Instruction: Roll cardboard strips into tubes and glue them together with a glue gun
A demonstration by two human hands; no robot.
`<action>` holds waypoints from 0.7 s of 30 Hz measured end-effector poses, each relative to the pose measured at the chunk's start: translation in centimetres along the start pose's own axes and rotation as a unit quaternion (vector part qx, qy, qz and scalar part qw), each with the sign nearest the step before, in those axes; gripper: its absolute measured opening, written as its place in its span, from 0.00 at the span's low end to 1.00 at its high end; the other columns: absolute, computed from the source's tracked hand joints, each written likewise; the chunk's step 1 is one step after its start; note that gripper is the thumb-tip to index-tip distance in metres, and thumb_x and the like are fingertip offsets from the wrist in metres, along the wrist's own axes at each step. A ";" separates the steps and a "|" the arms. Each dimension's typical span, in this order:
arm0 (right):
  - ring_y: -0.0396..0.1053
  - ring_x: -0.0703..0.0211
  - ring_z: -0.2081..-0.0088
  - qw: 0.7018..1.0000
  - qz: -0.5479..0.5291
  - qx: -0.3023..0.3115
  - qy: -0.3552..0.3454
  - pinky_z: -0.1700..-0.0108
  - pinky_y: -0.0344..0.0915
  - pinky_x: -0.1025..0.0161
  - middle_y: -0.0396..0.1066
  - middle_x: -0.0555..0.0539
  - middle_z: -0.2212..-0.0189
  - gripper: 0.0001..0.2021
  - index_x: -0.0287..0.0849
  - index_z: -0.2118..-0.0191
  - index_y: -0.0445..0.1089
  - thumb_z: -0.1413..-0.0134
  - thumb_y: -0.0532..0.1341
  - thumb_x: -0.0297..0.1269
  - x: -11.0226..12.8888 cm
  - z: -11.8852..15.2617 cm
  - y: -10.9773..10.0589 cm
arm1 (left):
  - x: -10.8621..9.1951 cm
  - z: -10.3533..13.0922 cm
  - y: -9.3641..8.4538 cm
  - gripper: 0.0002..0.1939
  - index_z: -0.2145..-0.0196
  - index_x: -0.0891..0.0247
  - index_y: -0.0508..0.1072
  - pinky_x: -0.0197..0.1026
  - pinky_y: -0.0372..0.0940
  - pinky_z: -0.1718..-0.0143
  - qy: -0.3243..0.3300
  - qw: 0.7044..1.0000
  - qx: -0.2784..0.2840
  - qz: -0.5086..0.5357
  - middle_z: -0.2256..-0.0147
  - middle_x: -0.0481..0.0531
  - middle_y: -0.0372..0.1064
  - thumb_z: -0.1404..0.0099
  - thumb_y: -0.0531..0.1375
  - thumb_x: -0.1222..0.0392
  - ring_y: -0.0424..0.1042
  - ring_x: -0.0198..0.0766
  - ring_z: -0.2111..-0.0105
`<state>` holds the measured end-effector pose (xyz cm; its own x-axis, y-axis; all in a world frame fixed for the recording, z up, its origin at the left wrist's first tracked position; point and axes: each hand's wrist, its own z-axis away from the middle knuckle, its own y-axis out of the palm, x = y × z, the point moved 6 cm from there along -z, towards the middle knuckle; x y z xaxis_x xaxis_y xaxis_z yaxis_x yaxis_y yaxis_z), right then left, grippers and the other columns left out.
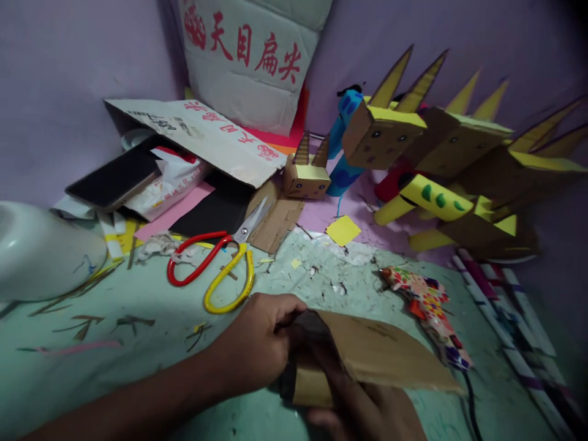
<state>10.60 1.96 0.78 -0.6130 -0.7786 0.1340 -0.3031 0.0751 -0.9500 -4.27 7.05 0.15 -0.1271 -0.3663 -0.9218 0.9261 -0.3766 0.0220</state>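
Between my hands is a folded piece of brown cardboard (390, 343), its long curved flap reaching to the right. My left hand (264, 337) is closed on the cardboard's left end, where a dark edge shows. From below, my right hand (362, 398) grips the same piece, with its fingers partly inside the fold and partly hidden. Just beyond my left hand lie scissors (243, 234) with one red and one yellow handle, blades slightly apart. A glue gun (425, 306) covered in flower-patterned wrap rests to the right of the cardboard.
Cardboard animal figures (386, 135) with yellow horns stand at the back right. Several markers (505, 331) lie on the right. A white rounded container (46, 251) is at left, near a phone (114, 171) and a cardboard box flap (197, 135). Scraps litter the green cloth (160, 331).
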 end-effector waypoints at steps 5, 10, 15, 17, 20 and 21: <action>0.70 0.55 0.66 0.995 -0.077 -0.055 0.039 0.67 0.71 0.60 0.69 0.40 0.64 0.23 0.37 0.42 0.61 0.37 0.50 0.46 -0.1 -0.8 -0.4 | 0.0 0.7 0.3 0.19 0.56 0.65 0.70 0.40 0.67 0.64 -0.002 0.999 0.045 0.025 0.63 0.51 0.74 0.48 0.62 0.61 0.72 0.40 0.65; 0.68 0.55 0.62 0.970 -0.193 -0.126 0.079 0.63 0.70 0.60 0.69 0.43 0.64 0.17 0.39 0.50 0.63 0.39 0.56 0.44 -0.8 -0.7 -0.7 | 0.3 0.9 0.8 0.24 0.54 0.63 0.67 0.43 0.69 0.61 -0.025 0.998 0.041 0.034 0.59 0.52 0.74 0.52 0.61 0.69 0.73 0.42 0.62; 0.67 0.48 0.51 0.910 -0.271 -0.203 0.239 0.57 0.71 0.57 0.63 0.38 0.51 0.29 0.41 0.48 0.60 0.51 0.64 0.53 -2.8 2.3 -0.3 | 0.2 1.0 1.0 0.27 0.54 0.61 0.67 0.43 0.69 0.60 -0.028 0.996 0.047 0.075 0.57 0.52 0.74 0.53 0.59 0.74 0.74 0.44 0.58; 0.66 0.43 0.48 0.850 -0.362 -0.189 0.333 0.56 0.71 0.54 0.60 0.35 0.46 0.37 0.43 0.40 0.53 0.52 0.64 0.54 -3.3 3.6 0.7 | 0.2 0.9 0.9 0.29 0.53 0.59 0.67 0.44 0.70 0.60 -0.036 0.996 0.046 0.066 0.56 0.51 0.74 0.54 0.58 0.75 0.74 0.45 0.58; 0.66 0.39 0.47 0.757 -0.498 -0.146 0.396 0.53 0.69 0.49 0.63 0.35 0.45 0.51 0.46 0.34 0.44 0.60 0.69 0.54 -3.0 4.2 2.2 | 0.1 0.8 1.0 0.31 0.52 0.58 0.69 0.46 0.69 0.58 -0.050 0.995 0.041 0.071 0.56 0.50 0.75 0.55 0.60 0.74 0.74 0.47 0.57; 0.65 0.38 0.46 0.735 -0.521 -0.145 0.409 0.52 0.68 0.48 0.63 0.36 0.44 0.54 0.48 0.34 0.43 0.65 0.72 0.53 -2.9 4.3 2.5 | 0.1 0.7 0.9 0.30 0.52 0.58 0.69 0.46 0.69 0.58 -0.056 0.995 0.033 0.074 0.56 0.51 0.75 0.55 0.62 0.73 0.74 0.48 0.57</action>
<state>14.78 1.77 -3.22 -0.1353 0.1188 0.9837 -0.9890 -0.0759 -0.1268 -3.65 6.10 0.38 -0.0334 -0.5137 -0.8573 0.9127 -0.3653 0.1833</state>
